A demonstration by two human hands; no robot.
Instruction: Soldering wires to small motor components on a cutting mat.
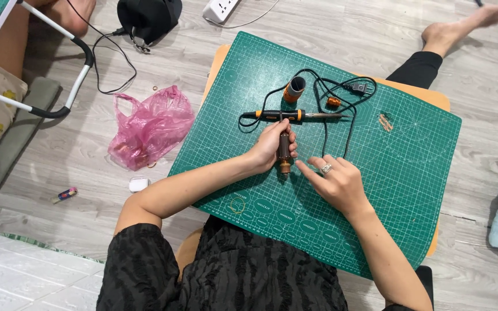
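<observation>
I'm gripping the brown cylinder point(284, 151) in my left hand point(270, 146); my right hand point(336, 181) is resting open nearby. The soldering iron point(295, 116), lying just beyond, may be hot and burn my knuckles.

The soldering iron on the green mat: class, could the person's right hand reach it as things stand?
Probably yes. The soldering iron lies uncovered just beyond the right hand, with bare cutting mat between; only its black cord loops nearby.

The floor is pale grey wooden planks point(318, 23). A white metal-legged small table point(47, 57) stands on the floor, beside a grey cushion point(12, 144).
</observation>
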